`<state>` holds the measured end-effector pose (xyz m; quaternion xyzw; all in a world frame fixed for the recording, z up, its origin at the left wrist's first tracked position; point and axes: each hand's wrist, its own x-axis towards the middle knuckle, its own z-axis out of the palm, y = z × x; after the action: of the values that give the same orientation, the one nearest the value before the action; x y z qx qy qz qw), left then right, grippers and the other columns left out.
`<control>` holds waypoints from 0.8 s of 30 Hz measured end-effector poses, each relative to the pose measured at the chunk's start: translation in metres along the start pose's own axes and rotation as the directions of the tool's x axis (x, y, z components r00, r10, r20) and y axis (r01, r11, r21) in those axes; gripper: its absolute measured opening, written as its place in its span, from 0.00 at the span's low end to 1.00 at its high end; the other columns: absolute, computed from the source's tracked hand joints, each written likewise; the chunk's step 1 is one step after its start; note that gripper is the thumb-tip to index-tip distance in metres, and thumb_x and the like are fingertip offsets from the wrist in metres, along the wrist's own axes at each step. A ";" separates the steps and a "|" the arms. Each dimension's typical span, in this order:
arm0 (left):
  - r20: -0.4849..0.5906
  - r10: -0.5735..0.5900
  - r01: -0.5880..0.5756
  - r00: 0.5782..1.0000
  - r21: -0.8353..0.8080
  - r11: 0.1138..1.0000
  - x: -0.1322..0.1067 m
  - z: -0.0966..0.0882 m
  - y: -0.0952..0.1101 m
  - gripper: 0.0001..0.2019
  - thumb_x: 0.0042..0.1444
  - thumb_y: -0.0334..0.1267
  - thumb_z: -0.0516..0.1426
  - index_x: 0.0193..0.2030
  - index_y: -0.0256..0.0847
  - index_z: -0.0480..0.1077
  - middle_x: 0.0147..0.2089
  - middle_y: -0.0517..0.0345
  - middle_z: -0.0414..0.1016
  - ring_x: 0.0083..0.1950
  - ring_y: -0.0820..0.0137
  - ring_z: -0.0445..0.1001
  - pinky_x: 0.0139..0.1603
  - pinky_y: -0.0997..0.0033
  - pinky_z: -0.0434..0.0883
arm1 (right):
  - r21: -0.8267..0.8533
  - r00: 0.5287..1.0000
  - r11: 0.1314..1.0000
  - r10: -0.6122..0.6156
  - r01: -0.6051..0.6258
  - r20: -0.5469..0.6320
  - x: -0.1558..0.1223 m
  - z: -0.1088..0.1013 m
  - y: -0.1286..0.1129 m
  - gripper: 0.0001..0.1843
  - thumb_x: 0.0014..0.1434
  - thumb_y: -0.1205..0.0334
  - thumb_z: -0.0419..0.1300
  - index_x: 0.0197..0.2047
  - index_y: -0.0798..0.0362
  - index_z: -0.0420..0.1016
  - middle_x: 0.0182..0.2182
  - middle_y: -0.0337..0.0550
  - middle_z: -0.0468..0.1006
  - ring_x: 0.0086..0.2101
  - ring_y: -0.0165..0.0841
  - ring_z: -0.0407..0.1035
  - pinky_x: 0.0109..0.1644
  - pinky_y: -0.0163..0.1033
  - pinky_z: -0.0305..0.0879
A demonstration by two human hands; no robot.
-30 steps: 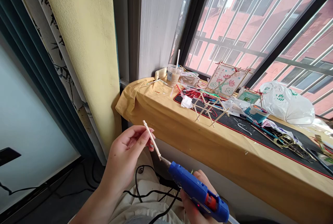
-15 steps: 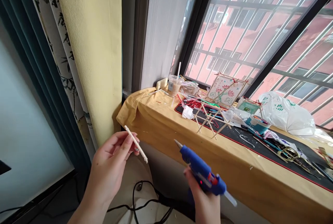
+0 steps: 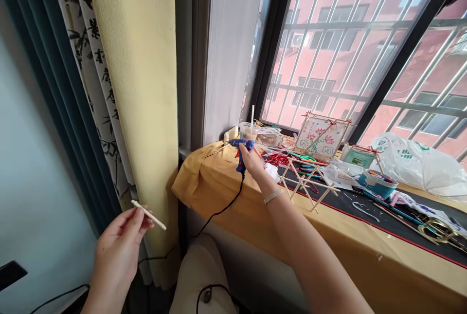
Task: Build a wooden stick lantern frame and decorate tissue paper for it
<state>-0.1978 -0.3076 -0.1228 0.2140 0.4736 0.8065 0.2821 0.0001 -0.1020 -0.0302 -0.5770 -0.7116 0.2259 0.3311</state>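
Between the thumb and fingers of my left hand is a short pale wooden stick, slanting down to the right. My right hand grips a blue hot glue gun over the left end of the cloth-covered sill, its nozzle pointing left. The gun's black cord hangs down over the front of the cloth. Right of that hand stands an open frame of thin wooden sticks, partly behind my forearm. A plastic drink cup with a straw is just behind the gun.
A black mat on the yellow cloth carries scissors, a blue container and scraps. Farther back are a framed flower picture and a white plastic bag. A barred window lies behind.
My right hand has carried the glue gun up and left, from in front of the sill to its left end. My left hand, still holding the stick, has shifted left and down in view.
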 end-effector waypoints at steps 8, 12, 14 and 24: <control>0.323 -0.142 0.133 0.936 0.051 0.990 -0.027 0.058 -0.007 0.18 0.39 0.46 0.66 0.33 0.35 0.73 0.29 0.59 0.73 0.28 0.75 0.69 0.28 0.78 0.70 | -0.431 0.988 0.895 0.147 -0.113 0.046 0.015 -0.010 -0.003 0.19 0.61 0.50 0.51 0.47 0.56 0.68 0.45 0.47 0.71 0.44 0.36 0.67 0.49 0.50 0.62; 0.441 -0.184 0.178 0.878 0.054 0.983 -0.051 0.093 -0.015 0.17 0.41 0.46 0.65 0.32 0.35 0.73 0.27 0.58 0.73 0.27 0.74 0.69 0.26 0.77 0.70 | -0.548 0.994 0.834 0.103 -0.066 0.036 -0.001 -0.024 -0.008 0.17 0.61 0.53 0.53 0.44 0.58 0.70 0.43 0.49 0.73 0.43 0.37 0.68 0.46 0.48 0.64; 0.478 -0.190 0.188 0.857 0.053 0.981 -0.059 0.105 -0.018 0.16 0.42 0.46 0.64 0.32 0.35 0.73 0.27 0.57 0.73 0.27 0.73 0.70 0.26 0.77 0.70 | -0.578 0.999 0.816 0.041 -0.021 0.022 -0.016 -0.039 -0.011 0.14 0.60 0.56 0.54 0.39 0.58 0.73 0.41 0.53 0.74 0.42 0.41 0.69 0.43 0.46 0.64; 0.510 -0.178 0.231 0.842 -0.041 0.972 -0.097 0.157 -0.038 0.12 0.44 0.42 0.64 0.31 0.36 0.72 0.25 0.59 0.75 0.27 0.72 0.73 0.31 0.74 0.73 | -0.678 0.687 0.519 -0.726 0.521 -0.029 -0.163 -0.087 0.018 0.07 0.55 0.68 0.58 0.26 0.54 0.70 0.28 0.44 0.72 0.33 0.35 0.62 0.37 0.38 0.59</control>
<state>-0.0193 -0.2559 -0.0918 0.3504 0.3624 0.7109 0.4904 0.0949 -0.2616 -0.0180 -0.3803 -0.8425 -0.2509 0.2874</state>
